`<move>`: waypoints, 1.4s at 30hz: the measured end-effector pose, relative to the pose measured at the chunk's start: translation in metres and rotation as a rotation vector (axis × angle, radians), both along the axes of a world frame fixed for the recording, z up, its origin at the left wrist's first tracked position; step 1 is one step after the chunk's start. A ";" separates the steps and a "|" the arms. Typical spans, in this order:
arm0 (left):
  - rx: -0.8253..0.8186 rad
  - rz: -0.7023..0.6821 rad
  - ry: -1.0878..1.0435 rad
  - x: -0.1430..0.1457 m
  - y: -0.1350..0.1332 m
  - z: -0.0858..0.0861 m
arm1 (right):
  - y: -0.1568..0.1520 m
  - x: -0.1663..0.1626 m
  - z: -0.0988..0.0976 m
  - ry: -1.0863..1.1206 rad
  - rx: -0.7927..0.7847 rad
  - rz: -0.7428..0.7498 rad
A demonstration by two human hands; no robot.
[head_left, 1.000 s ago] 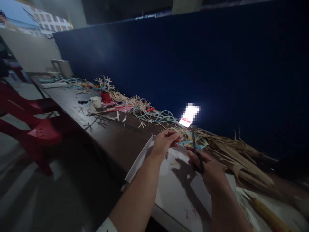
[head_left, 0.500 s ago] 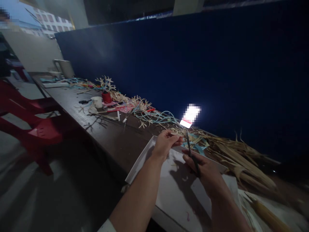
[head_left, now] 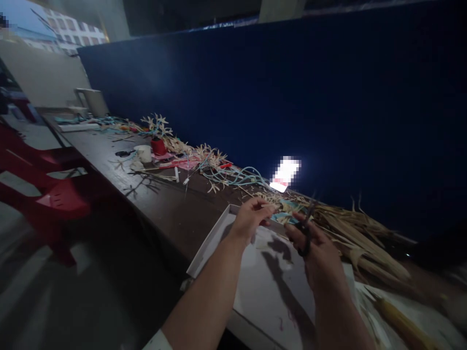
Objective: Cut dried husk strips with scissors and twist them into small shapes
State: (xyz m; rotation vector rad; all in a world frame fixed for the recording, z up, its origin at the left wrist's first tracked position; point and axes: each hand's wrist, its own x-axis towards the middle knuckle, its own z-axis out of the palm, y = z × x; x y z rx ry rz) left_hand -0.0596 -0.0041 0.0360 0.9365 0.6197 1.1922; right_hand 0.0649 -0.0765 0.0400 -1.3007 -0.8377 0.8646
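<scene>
Scissors [head_left: 306, 232] with dark handles are held in the right hand [head_left: 315, 248], whose fingers are closed around the handles. The blades are pointed up and away from the person, and whether they are parted cannot be told in the dim light. A small strip of dried husk [head_left: 273, 208] is pinched between the thumb and fingertips of the left hand [head_left: 251, 218], the rest of which is curled closed. The strip is held just beside the scissor blades, above the far rim of a shallow white tray [head_left: 213, 240] set at the near edge of the dark worktop [head_left: 164, 204]. A heap of dried husks [head_left: 350, 233] is piled behind and to the right of the tray. Farther along the worktop, light blue cords [head_left: 237, 176], a white cup [head_left: 145, 153] and a red cup [head_left: 159, 146] are seen. Red plastic chairs [head_left: 54, 204] are placed on the floor at the left, and a dark blue partition [head_left: 292, 97] is set behind the worktop.
</scene>
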 end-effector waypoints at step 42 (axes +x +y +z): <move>0.017 0.077 -0.080 -0.004 0.012 -0.004 | -0.008 -0.002 0.009 -0.324 -0.219 0.330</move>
